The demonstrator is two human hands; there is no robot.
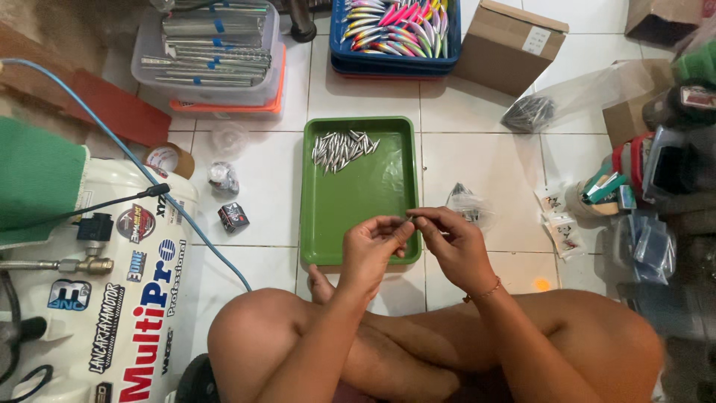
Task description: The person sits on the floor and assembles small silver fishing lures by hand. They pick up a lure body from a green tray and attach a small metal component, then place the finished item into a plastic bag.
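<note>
My left hand [371, 246] and my right hand [450, 242] meet above the near edge of a green tray [358, 201] on the tiled floor. Both pinch one small grey metal piece [408, 218] between their fingertips. At the tray's far end lies a heap of several similar silvery pointed pieces [341, 149]. My crossed bare legs fill the lower part of the view.
A white air compressor [112, 298] with a blue hose stands at left. Clear tubs of silvery parts [212, 56] and a blue crate of coloured lures [395, 30] sit beyond the tray. A cardboard box [509, 45], plastic bags [466, 203] and clutter lie at right.
</note>
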